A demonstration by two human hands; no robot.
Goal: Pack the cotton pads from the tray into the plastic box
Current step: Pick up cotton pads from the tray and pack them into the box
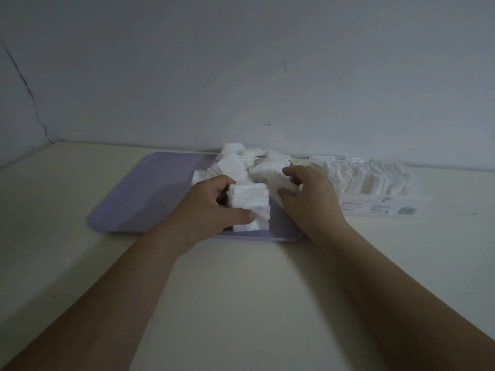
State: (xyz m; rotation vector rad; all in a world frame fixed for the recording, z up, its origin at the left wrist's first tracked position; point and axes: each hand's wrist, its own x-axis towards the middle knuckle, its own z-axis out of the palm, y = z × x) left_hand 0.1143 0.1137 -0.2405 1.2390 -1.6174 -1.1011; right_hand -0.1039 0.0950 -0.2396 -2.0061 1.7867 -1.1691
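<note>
A lilac tray (128, 207) lies on the pale table, and a loose heap of white cotton pads (241, 162) fills its far right part. My left hand (211, 207) grips a neat stack of cotton pads (249, 204) above the tray's front right area. My right hand (308, 199) rests on the right side of the heap, fingers curled around some pads (278, 180). Just right of the tray lies the clear plastic box (375, 180), which holds rows of white pads.
A flat clear lid or label with print and a barcode (385, 208) lies in front of the box. A white wall stands directly behind the tray and box. The table's left corner meets a cracked side wall (26, 92).
</note>
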